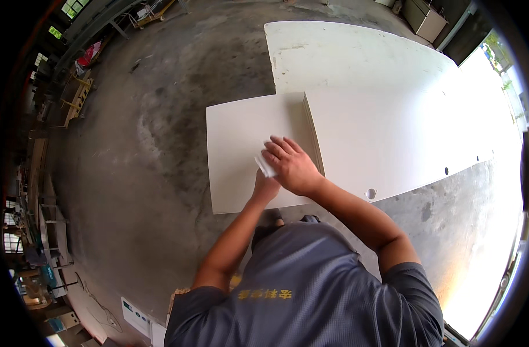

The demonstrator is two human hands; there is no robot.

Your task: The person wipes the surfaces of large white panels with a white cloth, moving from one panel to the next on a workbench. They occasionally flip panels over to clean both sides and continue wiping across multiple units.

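Note:
Both of my hands meet above a white panel that lies on the left part of the work surface. A small flat white piece, perhaps a stack of paper or labels, sticks out between them, smeared by motion. My left hand is underneath and seems closed on its lower end, its fingers mostly hidden. Over it lies my right hand, fingers stretched out and slightly apart, touching or just over the white piece; contact is hard to judge.
A thicker stack of white panels adjoins on the right, its edge raised, with round holes along the near side. Behind lies a scuffed white board. Racks and timber line the left wall; a white box stands lower left.

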